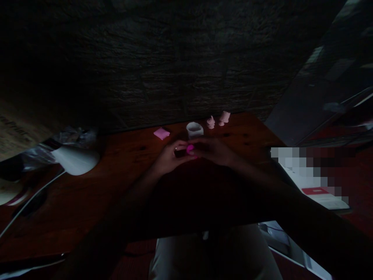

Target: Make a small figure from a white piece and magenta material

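Observation:
Over the wooden table, my left hand (pixel 171 156) and my right hand (pixel 217 151) meet with their fingers closed around a small bright pink lump (pixel 190 148). It looks soft, like modelling clay, but the dim light hides its exact shape. Just behind my fingers stands a white cup-like container (pixel 194 131), its lower part covered by my hands. A flat pink square piece (pixel 161 133) lies to the left of it. To the right are a small pale pink swirled figure (pixel 211 122) and another pale pink piece with a blocky top (pixel 224 118).
A dark brick wall (pixel 175 70) rises behind the wooden table (pixel 128 155). On the left are a white lamp-like object (pixel 77 159) with a cable (pixel 33 202), crumpled plastic (pixel 40 155) and a cardboard box (pixel 17 128). Partly blurred papers (pixel 326 198) lie at the right.

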Demonstrator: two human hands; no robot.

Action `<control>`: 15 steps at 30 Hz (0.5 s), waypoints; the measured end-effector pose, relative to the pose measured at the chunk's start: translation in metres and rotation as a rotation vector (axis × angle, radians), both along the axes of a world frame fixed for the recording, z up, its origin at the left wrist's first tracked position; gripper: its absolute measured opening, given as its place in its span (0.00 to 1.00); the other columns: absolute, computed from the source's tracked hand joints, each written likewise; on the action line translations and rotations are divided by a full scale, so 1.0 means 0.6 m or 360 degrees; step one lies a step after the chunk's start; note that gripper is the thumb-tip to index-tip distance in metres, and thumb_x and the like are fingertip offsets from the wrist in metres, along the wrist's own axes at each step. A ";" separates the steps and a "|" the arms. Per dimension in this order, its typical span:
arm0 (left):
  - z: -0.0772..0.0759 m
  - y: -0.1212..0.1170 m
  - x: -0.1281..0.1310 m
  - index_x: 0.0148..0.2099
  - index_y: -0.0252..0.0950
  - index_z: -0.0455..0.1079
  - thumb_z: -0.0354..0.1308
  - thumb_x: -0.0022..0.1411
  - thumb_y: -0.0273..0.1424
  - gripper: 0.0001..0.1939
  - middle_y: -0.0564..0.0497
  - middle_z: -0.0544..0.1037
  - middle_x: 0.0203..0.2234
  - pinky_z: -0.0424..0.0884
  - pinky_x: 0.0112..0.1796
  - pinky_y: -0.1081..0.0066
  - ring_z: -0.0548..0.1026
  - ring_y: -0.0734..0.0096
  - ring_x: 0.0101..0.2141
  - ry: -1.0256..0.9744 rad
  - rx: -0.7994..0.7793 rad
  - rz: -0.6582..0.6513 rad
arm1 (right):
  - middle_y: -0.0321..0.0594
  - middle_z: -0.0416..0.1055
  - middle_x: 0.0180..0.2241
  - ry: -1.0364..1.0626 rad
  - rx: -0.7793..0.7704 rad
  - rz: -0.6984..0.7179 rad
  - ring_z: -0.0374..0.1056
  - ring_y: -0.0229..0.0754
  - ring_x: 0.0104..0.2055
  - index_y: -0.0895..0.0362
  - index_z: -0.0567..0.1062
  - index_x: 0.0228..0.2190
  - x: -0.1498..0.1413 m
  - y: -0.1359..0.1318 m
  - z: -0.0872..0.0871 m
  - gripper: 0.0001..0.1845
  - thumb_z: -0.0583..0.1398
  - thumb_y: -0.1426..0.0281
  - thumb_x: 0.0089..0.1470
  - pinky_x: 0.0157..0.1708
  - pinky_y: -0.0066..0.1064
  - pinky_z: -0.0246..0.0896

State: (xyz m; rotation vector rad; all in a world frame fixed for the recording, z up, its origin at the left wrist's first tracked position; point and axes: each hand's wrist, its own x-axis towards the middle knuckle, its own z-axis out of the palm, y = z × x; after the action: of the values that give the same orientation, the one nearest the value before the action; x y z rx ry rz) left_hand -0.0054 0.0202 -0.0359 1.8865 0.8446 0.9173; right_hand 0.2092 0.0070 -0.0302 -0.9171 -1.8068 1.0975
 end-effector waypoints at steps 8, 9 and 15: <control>-0.001 0.003 -0.001 0.49 0.35 0.71 0.73 0.54 0.37 0.23 0.43 0.83 0.46 0.76 0.51 0.56 0.81 0.58 0.48 -0.0029 -0.0161 -0.0027 | 0.42 0.80 0.40 0.0066 -0.0050 0.0041 0.76 0.45 0.42 0.56 0.82 0.41 -0.012 0.004 -0.015 0.14 0.68 0.62 0.55 0.45 0.38 0.71; -0.001 0.003 -0.002 0.49 0.35 0.71 0.73 0.54 0.36 0.23 0.44 0.83 0.45 0.75 0.52 0.55 0.81 0.58 0.48 -0.0019 -0.0162 -0.0033 | 0.42 0.80 0.41 0.0069 -0.0033 0.0031 0.76 0.44 0.42 0.56 0.81 0.41 -0.013 0.004 -0.015 0.13 0.68 0.62 0.55 0.45 0.38 0.71; -0.002 0.006 -0.007 0.53 0.35 0.73 0.74 0.52 0.37 0.27 0.42 0.81 0.52 0.74 0.55 0.53 0.80 0.56 0.52 0.0007 -0.0087 -0.0077 | 0.41 0.81 0.44 0.0081 0.0032 0.0089 0.77 0.46 0.46 0.54 0.81 0.47 -0.008 0.009 -0.016 0.18 0.68 0.62 0.55 0.49 0.40 0.71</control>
State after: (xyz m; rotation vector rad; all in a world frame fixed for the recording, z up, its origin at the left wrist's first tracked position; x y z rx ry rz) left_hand -0.0098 0.0237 -0.0368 1.8547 0.8151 0.8527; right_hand 0.2044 0.0123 -0.0396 -0.8237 -1.8081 1.1255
